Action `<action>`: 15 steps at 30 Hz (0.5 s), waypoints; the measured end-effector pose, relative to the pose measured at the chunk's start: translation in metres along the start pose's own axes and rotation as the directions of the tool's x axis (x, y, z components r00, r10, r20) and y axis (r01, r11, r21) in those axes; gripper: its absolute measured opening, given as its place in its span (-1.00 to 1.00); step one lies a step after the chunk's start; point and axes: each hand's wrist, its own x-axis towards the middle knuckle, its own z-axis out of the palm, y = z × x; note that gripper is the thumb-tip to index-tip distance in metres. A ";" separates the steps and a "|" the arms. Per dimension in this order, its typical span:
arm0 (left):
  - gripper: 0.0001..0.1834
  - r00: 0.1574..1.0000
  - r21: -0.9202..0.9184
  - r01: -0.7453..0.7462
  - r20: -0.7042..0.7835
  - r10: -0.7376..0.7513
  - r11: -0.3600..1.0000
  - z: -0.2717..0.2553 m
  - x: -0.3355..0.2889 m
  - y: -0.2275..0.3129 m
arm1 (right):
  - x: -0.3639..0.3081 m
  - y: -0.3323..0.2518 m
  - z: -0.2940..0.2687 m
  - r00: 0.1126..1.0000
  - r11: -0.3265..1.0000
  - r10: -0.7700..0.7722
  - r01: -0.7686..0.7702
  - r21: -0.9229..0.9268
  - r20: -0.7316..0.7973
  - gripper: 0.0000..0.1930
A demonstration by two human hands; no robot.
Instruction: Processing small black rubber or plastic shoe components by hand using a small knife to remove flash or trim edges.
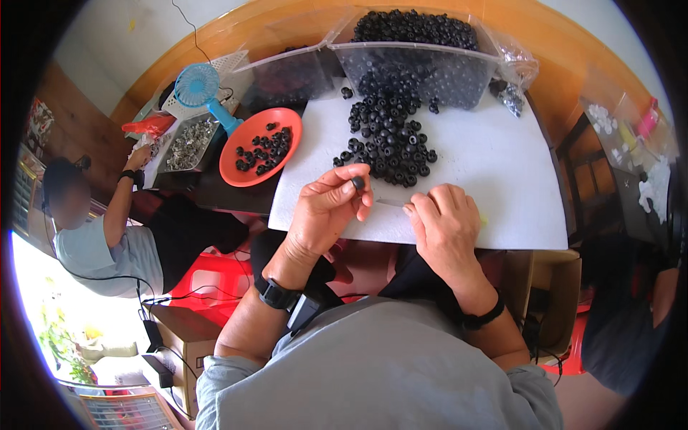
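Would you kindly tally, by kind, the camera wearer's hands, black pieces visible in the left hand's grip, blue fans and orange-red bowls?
Wearer's hands, left hand and right hand: 2
Gripped black piece: 1
Blue fan: 1
Orange-red bowl: 1
Total: 5

My shirt [373, 365], one: plain pale grey, with short left sleeve [231, 387] and right sleeve [530, 398]. Ahead of the shirt, left: my bare left hand [326, 206]; thick black left wristband [274, 292] with raised dark unit. Ahead of the shirt, right: my bare right hand [446, 229]; slimmer black right wristband [486, 317]. Just past the shirt: dark legwear [416, 279], partly hidden.
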 end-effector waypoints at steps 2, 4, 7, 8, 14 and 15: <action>-0.63 1.000 -0.005 0.008 0.006 -0.008 1.000 -0.002 -0.001 -0.003 | 0.000 -0.001 -0.003 0.998 1.000 0.029 -0.029 0.000 0.050 -0.81; -0.67 1.000 -0.055 -0.006 0.001 0.006 0.998 0.000 -0.003 -0.004 | 0.002 -0.002 -0.006 0.998 1.000 0.022 -0.022 -0.003 0.056 -0.81; -0.72 1.000 -0.093 0.023 -0.008 -0.024 0.995 0.002 -0.004 -0.001 | 0.007 0.001 -0.010 0.992 0.996 0.043 -0.051 0.072 0.119 -0.81; -0.72 0.999 -0.109 0.035 -0.001 -0.035 0.993 0.001 -0.005 0.000 | 0.010 0.003 -0.014 0.992 0.997 0.032 -0.039 0.062 0.122 -0.81; -0.73 0.997 -0.126 0.036 -0.060 -0.044 0.991 0.004 -0.010 0.004 | 0.037 0.007 -0.030 0.867 0.621 0.395 -0.495 0.608 0.303 -0.92; -0.74 0.999 -0.125 0.012 -0.048 -0.018 0.992 0.004 -0.011 0.004 | 0.037 0.007 -0.022 0.879 0.594 0.390 -0.469 0.654 0.275 -0.93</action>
